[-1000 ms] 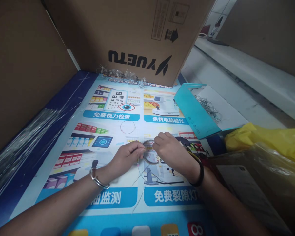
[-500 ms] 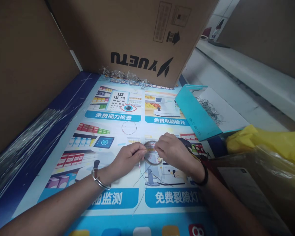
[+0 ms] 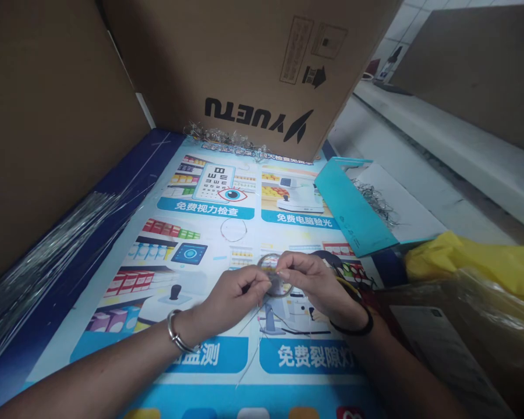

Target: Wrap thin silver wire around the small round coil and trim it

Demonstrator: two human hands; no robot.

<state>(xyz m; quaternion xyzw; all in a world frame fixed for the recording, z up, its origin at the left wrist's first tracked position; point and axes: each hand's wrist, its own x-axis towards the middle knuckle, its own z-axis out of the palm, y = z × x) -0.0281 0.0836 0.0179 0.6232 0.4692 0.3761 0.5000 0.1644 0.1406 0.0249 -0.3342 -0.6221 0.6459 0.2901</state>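
Observation:
My left hand (image 3: 244, 291), with a silver bangle at its wrist, is closed in a pinch, thumb against forefinger, on a thin wire that hangs below the fingertips. Facing it, my right hand (image 3: 310, 278), a black band round the wrist, also pinches; the wire between its fingertips is too fine to follow clearly. Just under and between both hands lies a round ring (image 3: 281, 295), partly hidden by the fingers. Loose thin wires (image 3: 250, 365) lie on the printed sheet below the hands. A small wire loop (image 3: 234, 240) rests farther up the sheet.
A bundle of straight wires (image 3: 70, 241) lies at the left. Clear tangled pieces (image 3: 227, 138) line the foot of a cardboard box (image 3: 244, 58). At the right stand a turquoise box (image 3: 356, 203) with curled wires (image 3: 375, 203) and yellow plastic (image 3: 475, 262).
My fingertips have come a little closer together, and the right hand has turned so that its thumb and forefinger show. The whole view has shifted slightly.

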